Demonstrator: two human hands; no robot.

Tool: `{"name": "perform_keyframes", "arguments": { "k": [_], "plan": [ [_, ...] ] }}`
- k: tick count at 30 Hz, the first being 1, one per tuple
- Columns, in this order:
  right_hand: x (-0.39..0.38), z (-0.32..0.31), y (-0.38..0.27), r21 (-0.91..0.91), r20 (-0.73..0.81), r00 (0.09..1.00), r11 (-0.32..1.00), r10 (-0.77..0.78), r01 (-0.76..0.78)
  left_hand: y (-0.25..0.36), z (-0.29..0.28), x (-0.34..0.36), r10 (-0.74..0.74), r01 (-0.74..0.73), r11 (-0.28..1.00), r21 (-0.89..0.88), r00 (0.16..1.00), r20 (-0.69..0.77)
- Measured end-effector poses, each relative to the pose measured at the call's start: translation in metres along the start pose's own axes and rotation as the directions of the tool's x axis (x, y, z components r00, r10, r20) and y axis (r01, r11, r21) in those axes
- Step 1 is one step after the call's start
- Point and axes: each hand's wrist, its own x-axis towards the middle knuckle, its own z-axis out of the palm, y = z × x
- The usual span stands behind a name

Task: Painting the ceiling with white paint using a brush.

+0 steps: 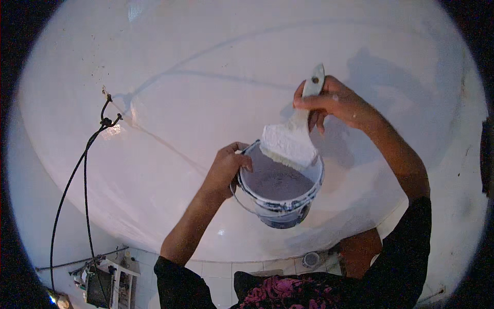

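Note:
A paint bucket (282, 207) with a smeared rim and a wire bail hangs in front of me, tilted so its pale grey paint (275, 180) shows. My left hand (230, 167) grips its rim on the left side, thumb over the edge. Above the opening is a wide paintbrush (288, 141), its head coated in thick white paint and its bristles pointing down at the bucket's far rim. My right hand (329, 103) is closed around the brush's pale handle, which sticks up past the fingers. Whether the bristles touch the rim, I cannot tell.
Beyond my hands spreads a large white painted surface (206, 108). At left, a black cable (86, 154) dangles from a hook on it. Lower left stands a small cluttered shelf (121, 283); a lit bulb (62, 301) is beside it. Below, a small container (311, 259) stands on floor tiles.

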Motion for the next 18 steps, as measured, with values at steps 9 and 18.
{"name": "perform_keyframes", "arguments": {
  "k": [9, 18],
  "plan": [
    [0.011, -0.029, -0.03, -0.105, -0.071, 0.99, 0.988, -0.125, 0.117, 0.007, 0.001, 0.036, 0.163, -0.165, 0.986, 0.036, 0.985, 0.049],
    [0.023, -0.027, -0.027, -0.094, 0.027, 0.991, 0.987, -0.128, 0.13, 0.015, 0.005, 0.045, 0.101, -0.101, 0.995, 0.005, 0.995, -0.008]
  ]
}}
